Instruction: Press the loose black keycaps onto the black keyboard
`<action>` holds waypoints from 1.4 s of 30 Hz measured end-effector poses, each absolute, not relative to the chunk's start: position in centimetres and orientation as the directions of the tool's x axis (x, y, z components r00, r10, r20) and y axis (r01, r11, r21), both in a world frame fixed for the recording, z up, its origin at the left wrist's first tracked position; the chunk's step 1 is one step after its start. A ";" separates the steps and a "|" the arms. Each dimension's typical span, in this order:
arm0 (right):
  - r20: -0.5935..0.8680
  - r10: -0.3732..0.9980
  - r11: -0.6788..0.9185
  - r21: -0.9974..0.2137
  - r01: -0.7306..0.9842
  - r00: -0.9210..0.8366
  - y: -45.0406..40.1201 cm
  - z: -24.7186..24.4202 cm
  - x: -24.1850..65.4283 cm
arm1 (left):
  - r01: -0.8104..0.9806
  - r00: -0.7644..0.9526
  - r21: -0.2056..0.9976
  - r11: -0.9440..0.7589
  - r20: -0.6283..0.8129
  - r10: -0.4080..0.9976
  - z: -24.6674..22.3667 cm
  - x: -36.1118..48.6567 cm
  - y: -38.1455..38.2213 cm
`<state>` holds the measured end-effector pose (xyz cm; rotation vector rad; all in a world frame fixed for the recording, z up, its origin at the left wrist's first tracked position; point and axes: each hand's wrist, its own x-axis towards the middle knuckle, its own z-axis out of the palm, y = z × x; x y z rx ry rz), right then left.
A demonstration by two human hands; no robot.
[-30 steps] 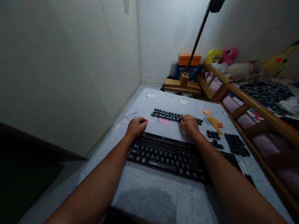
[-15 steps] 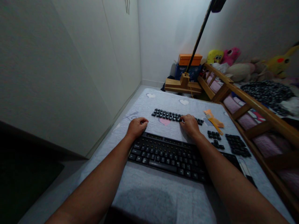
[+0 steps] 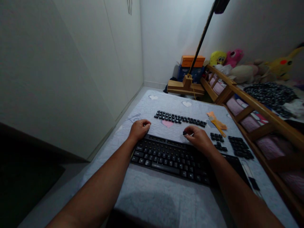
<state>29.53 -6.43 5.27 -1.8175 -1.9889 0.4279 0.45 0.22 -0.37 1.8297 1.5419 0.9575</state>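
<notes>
My right hand (image 3: 198,136) pinches a black keycap (image 3: 184,133) | my left hand (image 3: 139,129) curls, whether gripping I can't tell | keyboard (image 3: 165,166) beside it

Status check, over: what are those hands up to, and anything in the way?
Right hand pinching black keycap. Left hand curled by far left corner of keyboard. Keycap rows lie beyond. Right forearm hides keyboard's right end.
</notes>
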 end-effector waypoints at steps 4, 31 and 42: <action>0.051 0.991 0.131 -0.582 0.803 -0.125 -10.6 6.4 28.4 | 0.581 0.095 0.791 -0.193 0.169 0.981 -0.5 0.5 0.3; 0.124 0.959 0.279 -0.581 0.765 -0.256 -14.1 4.0 26.1 | 0.591 0.097 0.778 -0.215 0.195 0.976 -0.9 0.3 0.5; 0.146 0.953 0.301 -0.575 0.760 -0.267 -14.2 3.6 25.9 | 0.589 0.095 0.782 -0.203 0.182 0.979 -0.4 0.5 0.3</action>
